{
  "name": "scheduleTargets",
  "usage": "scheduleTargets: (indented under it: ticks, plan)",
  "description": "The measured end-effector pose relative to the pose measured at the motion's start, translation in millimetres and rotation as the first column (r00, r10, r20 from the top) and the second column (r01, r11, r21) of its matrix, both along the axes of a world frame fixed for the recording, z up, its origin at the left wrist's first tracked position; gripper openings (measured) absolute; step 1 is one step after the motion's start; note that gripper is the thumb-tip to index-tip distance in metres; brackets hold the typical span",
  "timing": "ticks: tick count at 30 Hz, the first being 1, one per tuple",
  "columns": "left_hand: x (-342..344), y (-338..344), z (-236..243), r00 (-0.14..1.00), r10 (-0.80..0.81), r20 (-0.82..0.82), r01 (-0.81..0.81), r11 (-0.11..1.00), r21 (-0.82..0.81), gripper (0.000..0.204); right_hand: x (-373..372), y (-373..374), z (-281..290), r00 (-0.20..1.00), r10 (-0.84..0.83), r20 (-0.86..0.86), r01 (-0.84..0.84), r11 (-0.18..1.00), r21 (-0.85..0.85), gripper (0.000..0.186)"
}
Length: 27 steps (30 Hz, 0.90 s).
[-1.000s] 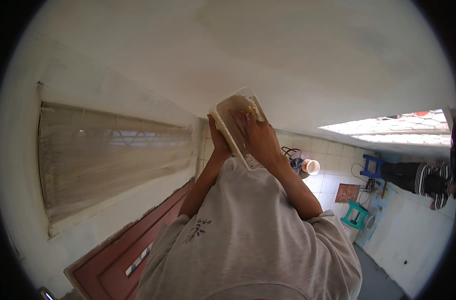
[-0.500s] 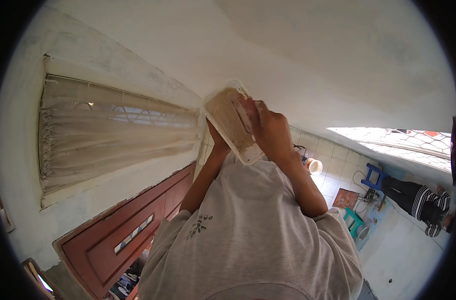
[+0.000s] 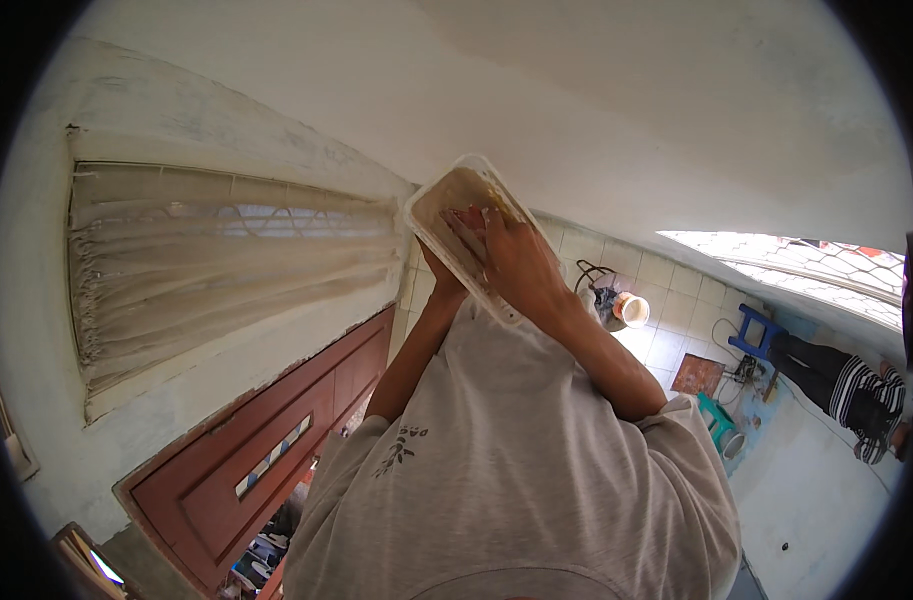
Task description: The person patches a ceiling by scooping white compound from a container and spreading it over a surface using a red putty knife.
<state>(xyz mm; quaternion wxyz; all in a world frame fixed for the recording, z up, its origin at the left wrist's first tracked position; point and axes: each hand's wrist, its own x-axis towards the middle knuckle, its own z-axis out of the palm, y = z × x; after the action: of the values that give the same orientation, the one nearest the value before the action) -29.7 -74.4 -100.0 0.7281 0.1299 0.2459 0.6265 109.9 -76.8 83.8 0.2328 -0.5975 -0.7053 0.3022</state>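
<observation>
A pale rectangular plastic tub (image 3: 463,186), smeared with a whitish paste, is held up tilted in front of my chest. My left hand (image 3: 439,268) supports it from its left side and underneath, most of the fingers hidden behind the tub. Inside the tub reaches my right hand (image 3: 514,258), closed around a flat scraper (image 3: 465,229) with a reddish upper part and a pale edge. The scraper lies low against the tub's inner surface; my fingers partly cover it.
Close ahead is a whitish wall (image 3: 626,130). A curtained window (image 3: 236,270) and a red-brown door (image 3: 266,450) are at left. At right, a white bucket (image 3: 631,310), blue stool (image 3: 754,332) and green stool (image 3: 716,424) stand near a person in striped clothing (image 3: 856,395).
My right hand with the scraper has moved left and deeper into the tub. The tub's far end shows more now. The person at the right stays in about the same place.
</observation>
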Motion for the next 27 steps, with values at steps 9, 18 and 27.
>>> scheduleTargets:
  ticks: [9,18,27]
  plan:
    - [-5.3,1.5,-15.6,0.999,-0.041,0.023,0.042,0.999,-0.033,0.063,6.6,5.7,-17.9,0.991,0.038,-0.128,-0.038,0.999,0.004,0.030]
    - [-21.5,-5.6,-33.3,0.967,0.071,-0.245,-0.076,0.997,-0.010,0.048,9.1,5.0,-9.7,0.980,0.069,-0.188,-0.093,0.988,-0.121,0.029]
    - [-7.7,-1.0,20.5,0.932,0.018,-0.362,0.048,0.984,0.173,0.052,31.7,-0.9,19.8,0.967,-0.148,-0.208,0.141,0.989,-0.047,0.031]
